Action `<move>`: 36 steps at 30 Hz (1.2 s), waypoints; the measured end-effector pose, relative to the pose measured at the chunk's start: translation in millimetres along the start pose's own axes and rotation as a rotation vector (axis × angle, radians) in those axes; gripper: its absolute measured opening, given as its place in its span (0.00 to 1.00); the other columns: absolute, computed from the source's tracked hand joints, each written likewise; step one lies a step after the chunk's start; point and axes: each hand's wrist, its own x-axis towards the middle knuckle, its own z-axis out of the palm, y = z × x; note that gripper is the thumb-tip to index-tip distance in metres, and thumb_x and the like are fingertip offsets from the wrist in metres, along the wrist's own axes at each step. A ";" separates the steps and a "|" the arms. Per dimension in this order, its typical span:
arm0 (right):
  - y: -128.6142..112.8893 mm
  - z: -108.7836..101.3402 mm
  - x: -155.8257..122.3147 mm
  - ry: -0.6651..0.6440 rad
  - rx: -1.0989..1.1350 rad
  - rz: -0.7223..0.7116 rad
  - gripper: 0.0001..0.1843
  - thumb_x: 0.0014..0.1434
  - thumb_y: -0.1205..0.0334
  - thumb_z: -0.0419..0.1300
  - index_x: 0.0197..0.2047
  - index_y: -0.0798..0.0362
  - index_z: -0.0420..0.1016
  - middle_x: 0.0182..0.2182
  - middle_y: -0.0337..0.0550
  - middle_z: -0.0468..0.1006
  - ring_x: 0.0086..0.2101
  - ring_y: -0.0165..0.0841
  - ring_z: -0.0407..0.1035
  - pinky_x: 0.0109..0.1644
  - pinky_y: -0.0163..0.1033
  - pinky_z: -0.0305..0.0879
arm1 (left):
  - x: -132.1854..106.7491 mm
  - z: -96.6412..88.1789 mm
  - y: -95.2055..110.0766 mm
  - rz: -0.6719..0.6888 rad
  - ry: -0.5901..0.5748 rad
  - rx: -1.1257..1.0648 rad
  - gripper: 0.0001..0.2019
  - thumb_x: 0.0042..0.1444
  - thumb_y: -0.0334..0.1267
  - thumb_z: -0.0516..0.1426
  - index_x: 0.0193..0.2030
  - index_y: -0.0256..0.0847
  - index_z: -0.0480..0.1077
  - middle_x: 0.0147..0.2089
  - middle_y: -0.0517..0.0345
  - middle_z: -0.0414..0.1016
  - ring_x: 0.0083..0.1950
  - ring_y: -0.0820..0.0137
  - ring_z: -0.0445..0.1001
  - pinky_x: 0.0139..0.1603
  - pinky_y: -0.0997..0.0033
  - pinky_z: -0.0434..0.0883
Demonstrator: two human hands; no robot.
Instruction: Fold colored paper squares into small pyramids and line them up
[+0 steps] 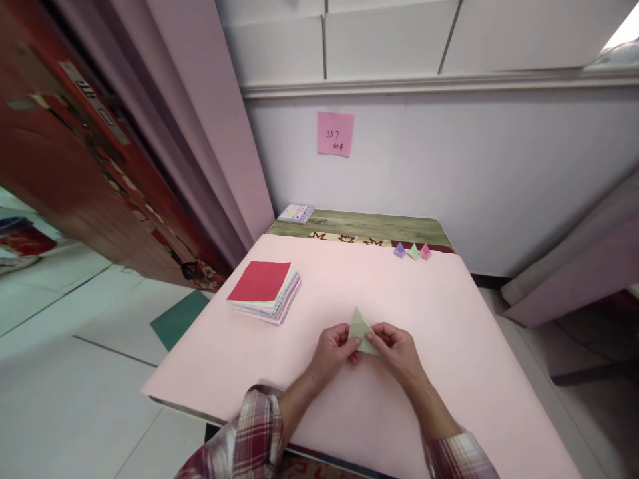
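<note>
Between my two hands is a pale green piece of folded paper [363, 327], roughly a triangle with its tip pointing away from me. My left hand [333, 347] pinches its left edge, thumb on top. On the other side my right hand [397, 347] grips the lower right part, its thumb pressed on the paper's face. The fingers underneath are partly hidden. At the far right of the pink-covered table stand three small folded paper pieces: a purple one [399, 251], a green one [413, 252] and a pink one [425, 251].
A stack of coloured paper [262, 283] with a red top sheet lies on the left of the pink table cover [319, 266]. Small packs [296, 213] sit at the back left corner. A pink note [335, 134] is on the wall. A green sheet [178, 319] lies on the floor.
</note>
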 end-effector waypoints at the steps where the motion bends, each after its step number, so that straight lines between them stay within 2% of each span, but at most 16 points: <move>1: 0.7 1.0 0.0 0.005 0.009 0.000 0.20 0.55 0.44 0.62 0.33 0.55 0.76 0.28 0.43 0.78 0.28 0.33 0.70 0.31 0.36 0.66 | 0.2 0.1 0.4 -0.001 0.006 0.003 0.13 0.53 0.45 0.62 0.35 0.34 0.72 0.22 0.59 0.73 0.20 0.75 0.69 0.24 0.76 0.67; 7: -5.9 8.0 -3.4 0.031 0.119 -0.031 0.17 0.55 0.47 0.63 0.32 0.53 0.73 0.25 0.39 0.75 0.25 0.30 0.66 0.28 0.33 0.62 | 4.2 5.0 5.5 -0.025 0.127 -0.142 0.13 0.50 0.44 0.64 0.32 0.35 0.72 0.27 0.59 0.74 0.26 0.74 0.70 0.30 0.74 0.68; 13: -14.1 5.8 -5.4 -0.009 0.357 0.022 0.20 0.61 0.44 0.55 0.37 0.53 0.75 0.27 0.42 0.75 0.26 0.31 0.68 0.28 0.34 0.66 | 3.4 1.5 13.6 -0.103 0.054 -0.295 0.13 0.54 0.44 0.62 0.33 0.34 0.73 0.30 0.57 0.73 0.31 0.72 0.71 0.35 0.72 0.68; 20: -10.4 6.9 -2.7 0.024 0.406 0.097 0.18 0.58 0.46 0.61 0.34 0.54 0.75 0.26 0.42 0.75 0.25 0.28 0.68 0.27 0.32 0.67 | 3.4 -3.3 16.0 -0.120 -0.009 -0.384 0.10 0.54 0.41 0.62 0.33 0.34 0.73 0.31 0.56 0.72 0.32 0.72 0.70 0.40 0.71 0.67; 30: -13.3 9.6 -3.0 0.028 0.404 0.135 0.15 0.56 0.49 0.63 0.33 0.54 0.74 0.24 0.39 0.74 0.24 0.29 0.67 0.27 0.32 0.67 | 0.0 -3.0 20.5 -0.102 -0.084 -0.204 0.12 0.55 0.44 0.61 0.33 0.34 0.72 0.31 0.57 0.73 0.31 0.74 0.68 0.37 0.74 0.64; 33: -11.2 6.2 -3.3 0.026 0.390 0.169 0.15 0.53 0.49 0.65 0.33 0.54 0.75 0.27 0.41 0.77 0.25 0.31 0.69 0.28 0.34 0.68 | 0.8 -4.2 20.0 -0.086 -0.088 -0.096 0.13 0.55 0.45 0.61 0.32 0.34 0.71 0.29 0.58 0.72 0.30 0.74 0.67 0.36 0.74 0.64; 36: -11.5 2.2 -3.7 -0.035 0.366 0.197 0.18 0.49 0.48 0.67 0.36 0.54 0.76 0.30 0.44 0.79 0.27 0.33 0.72 0.30 0.36 0.70 | 2.6 -6.9 19.3 -0.095 -0.105 0.042 0.15 0.54 0.48 0.60 0.31 0.35 0.69 0.27 0.60 0.70 0.27 0.74 0.66 0.30 0.74 0.63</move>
